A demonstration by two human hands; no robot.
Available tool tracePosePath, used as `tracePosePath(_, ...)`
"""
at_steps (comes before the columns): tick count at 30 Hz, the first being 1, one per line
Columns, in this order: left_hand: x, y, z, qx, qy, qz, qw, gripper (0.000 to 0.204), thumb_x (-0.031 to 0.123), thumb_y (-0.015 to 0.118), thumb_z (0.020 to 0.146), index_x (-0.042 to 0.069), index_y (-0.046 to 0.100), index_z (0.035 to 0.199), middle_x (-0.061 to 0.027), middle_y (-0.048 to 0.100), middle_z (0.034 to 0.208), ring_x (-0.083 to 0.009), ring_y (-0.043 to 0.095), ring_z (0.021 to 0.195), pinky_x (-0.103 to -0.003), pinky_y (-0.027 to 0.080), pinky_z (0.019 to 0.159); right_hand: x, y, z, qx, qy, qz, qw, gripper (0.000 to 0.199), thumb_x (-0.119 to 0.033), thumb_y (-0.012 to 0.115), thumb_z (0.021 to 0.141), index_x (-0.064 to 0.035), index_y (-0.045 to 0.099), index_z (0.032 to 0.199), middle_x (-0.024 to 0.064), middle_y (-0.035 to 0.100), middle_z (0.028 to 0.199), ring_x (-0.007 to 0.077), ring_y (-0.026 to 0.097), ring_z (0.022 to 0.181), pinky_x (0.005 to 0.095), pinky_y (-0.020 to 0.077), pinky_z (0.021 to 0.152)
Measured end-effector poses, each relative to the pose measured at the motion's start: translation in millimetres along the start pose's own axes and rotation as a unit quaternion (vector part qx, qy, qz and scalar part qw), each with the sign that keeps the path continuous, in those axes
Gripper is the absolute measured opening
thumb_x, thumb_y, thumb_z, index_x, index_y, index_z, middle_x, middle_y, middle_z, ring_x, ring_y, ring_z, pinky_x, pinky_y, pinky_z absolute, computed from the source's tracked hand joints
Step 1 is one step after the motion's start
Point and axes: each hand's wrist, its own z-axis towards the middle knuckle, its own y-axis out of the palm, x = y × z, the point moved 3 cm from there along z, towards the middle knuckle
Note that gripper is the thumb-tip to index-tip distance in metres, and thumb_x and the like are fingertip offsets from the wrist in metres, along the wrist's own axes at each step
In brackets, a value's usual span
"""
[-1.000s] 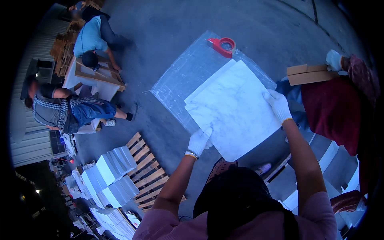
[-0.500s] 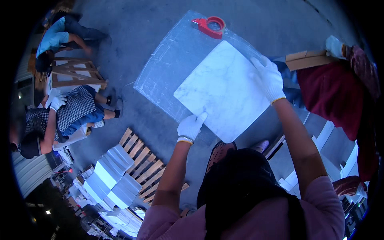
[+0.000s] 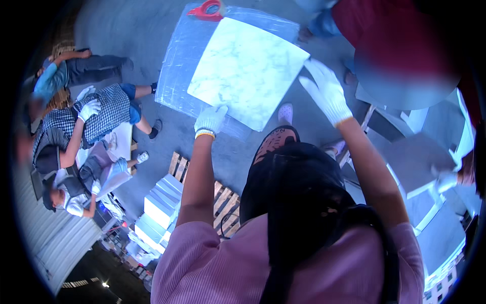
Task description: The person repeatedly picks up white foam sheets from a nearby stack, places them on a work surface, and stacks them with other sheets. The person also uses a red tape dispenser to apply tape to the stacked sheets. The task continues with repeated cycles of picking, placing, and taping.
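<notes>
A square white tile (image 3: 248, 71) with grey marble veining lies tilted over a clear plastic-wrapped surface (image 3: 174, 66). My left hand (image 3: 211, 120), in a white knit glove, grips the tile's near left edge; its fingers are partly hidden there. Beyond the tile's right corner, my gloved right hand (image 3: 325, 92) is open, thumb and fingers stretched apart. Its fingertips are close to that corner; whether they touch it I cannot tell. A red tape dispenser (image 3: 207, 10) rests at the far left of the plastic-wrapped surface.
A co-worker in maroon (image 3: 364, 23) stands close at the far right. Grey slabs (image 3: 420, 157) lie on the right, with another gloved hand (image 3: 445, 181) beside them. Several people work at the left. A wooden pallet (image 3: 225, 207) and stacked white boxes (image 3: 164, 202) sit at the near left.
My right hand has come off the tile's right side and opened. My left hand stays at its near edge. The view has shifted, and the maroon-clad co-worker has moved.
</notes>
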Motion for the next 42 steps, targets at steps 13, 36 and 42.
tracePosePath(13, 71.4, 93.3, -76.8, 0.262, -0.040, -0.009, 0.964, 0.083, 0.046, 0.080, 0.069, 0.013, 0.042, 0.135, -0.0180, 0.039, 0.142, -0.0399, 0.055, 0.113, -0.045, 0.048, 0.092, 67.6, -76.3, -274.6, -0.111, 0.339, 0.197, 0.913, 0.039, -0.029, 0.056, 0.094, -0.0015, 0.062, 0.121, 0.0177, 0.065, 0.119, 0.0297, 0.060, 0.114, 0.0333, 0.0439, 0.099)
tracePosePath(36, 61.6, 132.9, -81.1, 0.223, -0.168, -0.407, 0.870, 0.078, 0.040, 0.076, 0.078, 0.003, 0.045, 0.139, -0.0142, 0.069, 0.104, -0.0279, 0.066, 0.097, -0.037, 0.050, 0.086, 29.4, -39.4, -18.8, -0.243, 0.092, 0.085, 0.962, 0.053, -0.034, 0.058, 0.091, -0.0016, 0.053, 0.132, 0.0217, 0.063, 0.122, 0.0326, 0.059, 0.116, 0.0362, 0.0434, 0.098)
tracePosePath(42, 62.3, 136.2, -79.7, 0.233, -0.160, -0.477, 0.832, 0.067, 0.027, 0.075, 0.077, 0.009, 0.050, 0.137, -0.0102, 0.070, 0.091, -0.0227, 0.067, 0.088, -0.035, 0.051, 0.083, 33.9, 7.8, 52.4, -0.239, 0.085, 0.012, 0.967, 0.057, -0.044, 0.054, 0.090, -0.0069, 0.050, 0.133, 0.0237, 0.065, 0.105, 0.0422, 0.061, 0.098, 0.0439, 0.0475, 0.082)
